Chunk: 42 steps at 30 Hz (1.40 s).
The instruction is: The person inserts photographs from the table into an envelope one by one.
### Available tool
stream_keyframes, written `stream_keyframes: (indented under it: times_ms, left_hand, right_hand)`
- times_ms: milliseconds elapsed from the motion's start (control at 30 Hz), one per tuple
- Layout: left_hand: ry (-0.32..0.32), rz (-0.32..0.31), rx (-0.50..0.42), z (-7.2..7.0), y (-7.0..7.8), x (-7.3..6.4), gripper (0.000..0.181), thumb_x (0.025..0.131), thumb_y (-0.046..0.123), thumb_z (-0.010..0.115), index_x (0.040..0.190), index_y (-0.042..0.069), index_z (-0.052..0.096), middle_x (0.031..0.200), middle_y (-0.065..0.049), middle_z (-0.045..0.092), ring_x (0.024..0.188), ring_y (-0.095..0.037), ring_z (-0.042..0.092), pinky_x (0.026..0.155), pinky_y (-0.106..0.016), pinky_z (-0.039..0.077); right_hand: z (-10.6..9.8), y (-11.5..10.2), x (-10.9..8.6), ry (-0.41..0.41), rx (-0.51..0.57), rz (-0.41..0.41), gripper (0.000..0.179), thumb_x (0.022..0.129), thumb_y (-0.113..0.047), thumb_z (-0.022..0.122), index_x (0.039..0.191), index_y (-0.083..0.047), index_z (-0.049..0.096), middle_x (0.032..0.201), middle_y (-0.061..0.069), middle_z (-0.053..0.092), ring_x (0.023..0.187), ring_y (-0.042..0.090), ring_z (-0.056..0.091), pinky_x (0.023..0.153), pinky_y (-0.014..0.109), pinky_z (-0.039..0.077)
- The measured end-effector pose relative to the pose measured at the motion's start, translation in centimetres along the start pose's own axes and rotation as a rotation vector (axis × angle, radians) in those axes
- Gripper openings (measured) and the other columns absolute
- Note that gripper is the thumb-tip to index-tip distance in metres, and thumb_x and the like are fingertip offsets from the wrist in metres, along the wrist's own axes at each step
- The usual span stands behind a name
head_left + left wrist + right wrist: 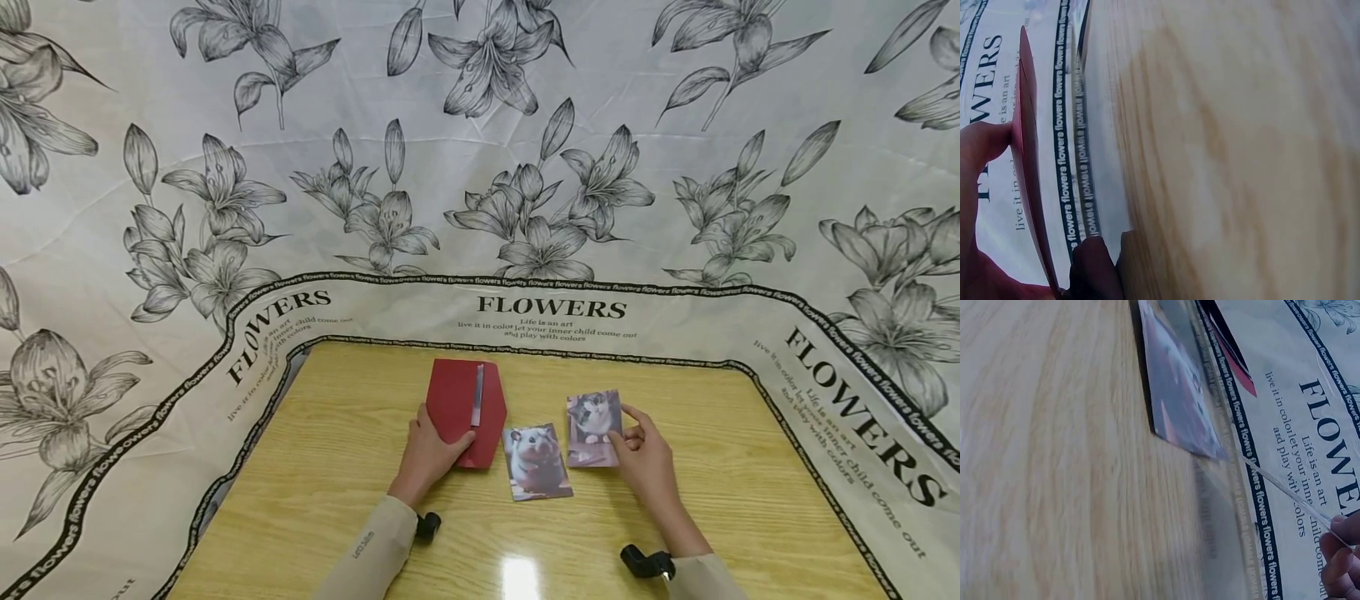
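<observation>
My left hand [431, 454] grips a red envelope [453, 400] by its near edge, with the thumb over the face that shows. A narrow silvery strip [477, 396] runs along that face. In the left wrist view the envelope [1029, 144] appears edge-on, held off the table. My right hand [647, 454] pinches a cat picture card [592, 425] by its right side. That card [1291, 494] is nearly edge-on in the right wrist view. Between the hands, a hamster picture card [536, 462] lies face up on the table, touched by neither hand.
The wood-grain table [337, 467] carries a bright light reflection near its front. A white cloth [555, 321] with printed flowers and lettering hangs behind it and along both sides. Black wrist mounts [645, 561] sit at both sleeves.
</observation>
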<state>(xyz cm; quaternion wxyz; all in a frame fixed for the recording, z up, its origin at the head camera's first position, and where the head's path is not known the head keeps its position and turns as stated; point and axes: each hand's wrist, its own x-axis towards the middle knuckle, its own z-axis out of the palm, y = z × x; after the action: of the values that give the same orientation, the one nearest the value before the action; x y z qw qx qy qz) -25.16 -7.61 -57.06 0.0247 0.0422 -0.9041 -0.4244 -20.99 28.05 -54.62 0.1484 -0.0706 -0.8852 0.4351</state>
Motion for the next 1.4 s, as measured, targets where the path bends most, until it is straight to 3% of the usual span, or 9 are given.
stream_keyframes:
  times_ms: [200, 533, 1033, 1400]
  left_hand:
    - [-0.004, -0.008, 0.001, 0.0, 0.1, 0.0, 0.118, 0.088, 0.055, 0.084, 0.165, -0.007, 0.02, 0.135, -0.031, 0.049, 0.114, -0.041, 0.062, 0.097, -0.057, 0.056]
    - [-0.011, -0.006, 0.0, 0.1, 0.1, -0.1, 0.118, 0.088, 0.054, 0.085, 0.165, -0.007, 0.02, 0.136, -0.031, 0.05, 0.114, -0.041, 0.062, 0.097, -0.057, 0.056]
    - [-0.006, -0.027, 0.016, 0.4, 0.0, 0.1, 0.12, 0.087, 0.057, 0.085, 0.165, -0.007, 0.02, 0.14, -0.033, 0.048, 0.118, -0.043, 0.061, 0.101, -0.058, 0.054]
    - [-0.001, -0.01, 0.026, 0.2, 0.1, 0.0, 0.12, 0.087, 0.057, 0.084, 0.165, -0.009, 0.02, 0.142, -0.035, 0.047, 0.122, -0.046, 0.061, 0.102, -0.058, 0.053]
  right_hand:
    - [2.0, -1.3, 0.9, 0.056, 0.132, -0.035, 0.055, 0.103, -0.007, 0.073, 0.155, -0.008, 0.054, 0.098, 0.014, 0.064, 0.075, 0.007, 0.054, 0.062, 0.02, 0.045]
    - [5.6, -3.6, 2.2, -0.012, 0.303, 0.0, 0.055, 0.104, -0.006, 0.072, 0.155, -0.008, 0.053, 0.096, 0.014, 0.062, 0.074, 0.008, 0.055, 0.062, 0.02, 0.046]
    - [10.4, -6.2, 3.3, -0.06, 0.408, 0.017, 0.055, 0.1, -0.001, 0.074, 0.152, -0.001, 0.055, 0.088, 0.012, 0.065, 0.068, 0.007, 0.057, 0.061, 0.021, 0.047]
    - [12.5, -7.3, 3.9, -0.074, 0.417, 0.024, 0.053, 0.1, 0.0, 0.074, 0.15, -0.002, 0.056, 0.088, 0.011, 0.064, 0.067, 0.007, 0.056, 0.059, 0.021, 0.047]
